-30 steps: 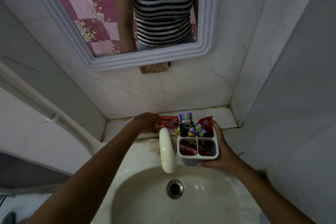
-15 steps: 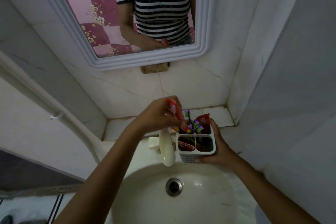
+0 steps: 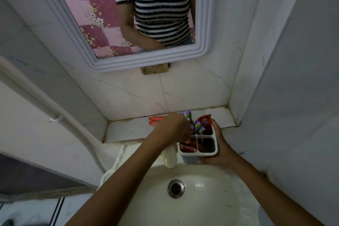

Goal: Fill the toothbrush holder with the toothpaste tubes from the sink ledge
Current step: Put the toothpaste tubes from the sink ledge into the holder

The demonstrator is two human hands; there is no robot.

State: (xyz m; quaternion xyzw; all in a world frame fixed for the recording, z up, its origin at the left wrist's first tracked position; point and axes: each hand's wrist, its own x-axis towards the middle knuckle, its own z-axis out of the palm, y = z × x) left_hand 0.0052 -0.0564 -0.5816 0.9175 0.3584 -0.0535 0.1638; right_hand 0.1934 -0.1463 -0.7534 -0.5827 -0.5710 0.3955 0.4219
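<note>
A white four-compartment toothbrush holder (image 3: 199, 155) stands at the sink's back rim, and my right hand (image 3: 218, 149) grips its right side. Red and purple tubes stick up from its far compartments; a red tube (image 3: 187, 147) lies in the near left one. My left hand (image 3: 174, 130) is over the holder's left side, fingers curled down at that near left compartment; whether they still pinch the tube is hidden. Two orange-red toothpaste tubes (image 3: 156, 121) lie on the tiled sink ledge (image 3: 128, 130), left of my left hand.
A white basin (image 3: 211, 198) with a metal drain (image 3: 176, 188) lies below. A cream faucet spout (image 3: 170, 158) sits just left of the holder. A framed mirror (image 3: 146, 64) hangs above. Walls close in on both sides, with a white pipe (image 3: 55, 115) on the left.
My left hand lifted an orange-red tube off the ledge, carried it right and lowered it to the holder's near left compartment. My right hand stayed on the holder.
</note>
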